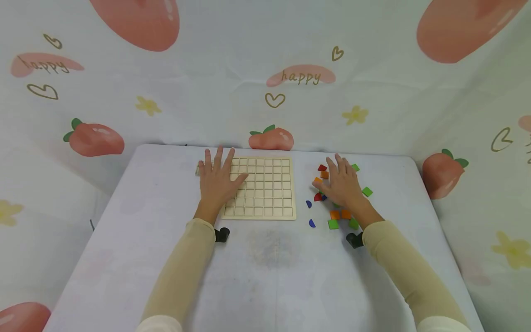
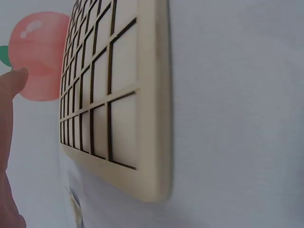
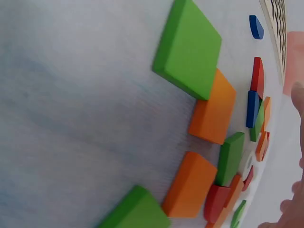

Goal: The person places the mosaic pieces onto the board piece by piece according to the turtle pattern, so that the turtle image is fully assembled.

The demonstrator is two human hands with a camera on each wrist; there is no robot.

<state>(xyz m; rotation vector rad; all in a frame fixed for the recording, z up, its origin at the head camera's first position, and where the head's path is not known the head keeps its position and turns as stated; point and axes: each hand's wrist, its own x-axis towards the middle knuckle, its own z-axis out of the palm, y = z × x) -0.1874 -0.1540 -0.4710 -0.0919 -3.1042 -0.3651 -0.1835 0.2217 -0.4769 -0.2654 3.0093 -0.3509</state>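
Observation:
A pale wooden grid board, its face divided into small square cells, lies flat near the far side of the table. My left hand is over the board's left edge, fingers spread and the thumb reaching over the cells. To the right of the board is a loose scatter of coloured pieces: green square tiles, orange tiles, red rounded pieces and blue half-rounds. My right hand is above this scatter with fingers extended, gripping nothing, and hides some pieces beneath it.
A small patterned item peeks out beside the left fingers, mostly hidden. The white table meets a hanging cloth printed with fruit, hearts and flowers along its back edge. Black wrist cameras sit under both forearms.

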